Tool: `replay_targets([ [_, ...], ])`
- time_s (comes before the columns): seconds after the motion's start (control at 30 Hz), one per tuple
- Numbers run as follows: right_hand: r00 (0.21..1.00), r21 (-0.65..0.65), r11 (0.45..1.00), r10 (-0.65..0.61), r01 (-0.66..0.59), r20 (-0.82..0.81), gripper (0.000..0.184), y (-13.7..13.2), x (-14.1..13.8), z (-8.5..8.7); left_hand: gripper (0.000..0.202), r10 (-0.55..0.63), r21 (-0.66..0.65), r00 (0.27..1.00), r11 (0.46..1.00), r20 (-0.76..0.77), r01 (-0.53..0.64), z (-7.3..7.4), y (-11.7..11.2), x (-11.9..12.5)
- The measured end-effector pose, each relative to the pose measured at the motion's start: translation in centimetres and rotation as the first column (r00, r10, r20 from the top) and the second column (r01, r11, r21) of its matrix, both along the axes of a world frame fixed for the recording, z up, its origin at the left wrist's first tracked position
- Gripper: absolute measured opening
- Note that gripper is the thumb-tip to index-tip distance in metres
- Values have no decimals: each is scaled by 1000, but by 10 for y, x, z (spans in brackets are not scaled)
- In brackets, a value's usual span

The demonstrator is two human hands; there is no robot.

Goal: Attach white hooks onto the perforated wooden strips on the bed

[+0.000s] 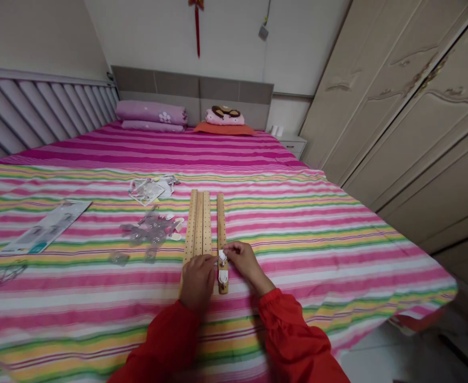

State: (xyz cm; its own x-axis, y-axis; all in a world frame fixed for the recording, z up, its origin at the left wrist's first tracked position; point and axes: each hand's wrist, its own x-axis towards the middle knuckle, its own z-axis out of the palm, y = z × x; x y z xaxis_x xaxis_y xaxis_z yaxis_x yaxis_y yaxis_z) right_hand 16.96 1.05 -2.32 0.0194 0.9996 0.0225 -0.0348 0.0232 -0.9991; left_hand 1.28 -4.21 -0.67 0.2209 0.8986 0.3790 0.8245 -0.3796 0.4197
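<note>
A single wooden strip (221,223) lies lengthwise before me, two small white pieces on its near part. My right hand (244,259) is closed in a pinch at the right edge of the farther white piece (222,256). From the left, my left hand (199,281) reaches in with bent fingers, the fingertips at the same piece's left edge; what they grip is too small to make out. The nearer white piece (223,277) lies flat on the strip with a small dark metal bit. Beside it, several wooden strips with rows of holes (199,223) lie together, their near ends partly behind my left hand.
Crumpled clear plastic bags (150,230) and small packets (149,190) lie left of the strips. Farther left are a flat clear package (48,229) and a thin wiry item (10,272). A striped sheet (317,255) covers the bed; a wardrobe (409,106) stands right.
</note>
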Motion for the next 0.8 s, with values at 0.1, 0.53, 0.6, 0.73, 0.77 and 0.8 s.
replay_targets([
  [0.1, 998, 25, 1000, -21, 19, 57, 10, 3, 1, -6, 31, 10, 0, 998, 1000, -68, -10, -3, -2, 3],
  [0.53, 996, 24, 996, -83, 82, 20, 14, -2, -3, -11, 34, 15, 98, 989, 995, -150, 0, -3, -3, 9],
  [0.6, 994, 16, 994, -108, 108, -6, 14, -3, -4, -12, 33, 18, 105, 990, 994, -138, -4, -3, -3, 9],
  [0.73, 991, -7, 992, -129, 129, -39, 13, -4, -5, -11, 31, 16, 108, 992, 994, -123, -3, -3, -3, 10],
  [0.77, 991, -11, 992, -129, 129, -44, 14, -4, -5, -11, 31, 13, 107, 992, 994, -123, 0, -3, -3, 10],
  [0.8, 991, -13, 992, -129, 128, -47, 14, -4, -5, -10, 31, 11, 106, 992, 994, -124, 3, -3, -3, 10],
])
